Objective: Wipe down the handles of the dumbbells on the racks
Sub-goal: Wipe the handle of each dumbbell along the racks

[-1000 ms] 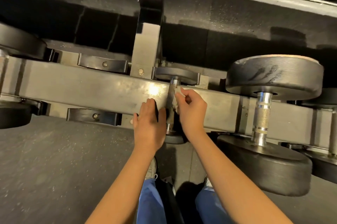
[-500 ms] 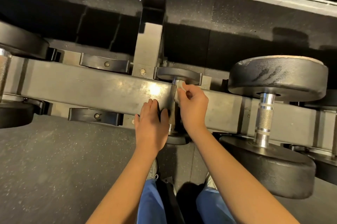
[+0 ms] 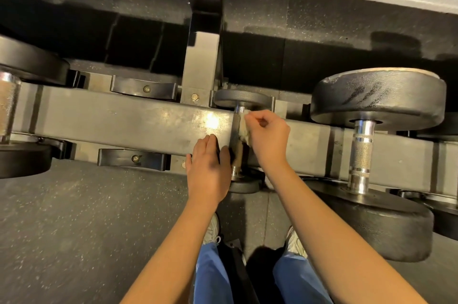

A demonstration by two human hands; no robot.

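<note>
A small black dumbbell (image 3: 241,99) lies across the grey rack beam (image 3: 124,120), its metal handle (image 3: 235,130) running toward me. My right hand (image 3: 269,135) grips a pale cloth (image 3: 244,134) and holds it against the right side of that handle, near its far end. My left hand (image 3: 209,167) rests flat on the beam just left of the handle, fingers straight and together. The handle's near part is partly hidden between my hands.
A big black dumbbell (image 3: 376,98) with a knurled chrome handle (image 3: 360,152) sits on the rack to the right. Another dumbbell (image 3: 10,105) shows at the left edge. Black empty cradles (image 3: 143,89) stand left of centre. A rack upright (image 3: 203,31) rises behind. My shoes stand on speckled floor (image 3: 74,229).
My right hand with the cloth has slid up the small dumbbell's handle toward its far end. My left hand has stayed on the beam, its fingers now flatter.
</note>
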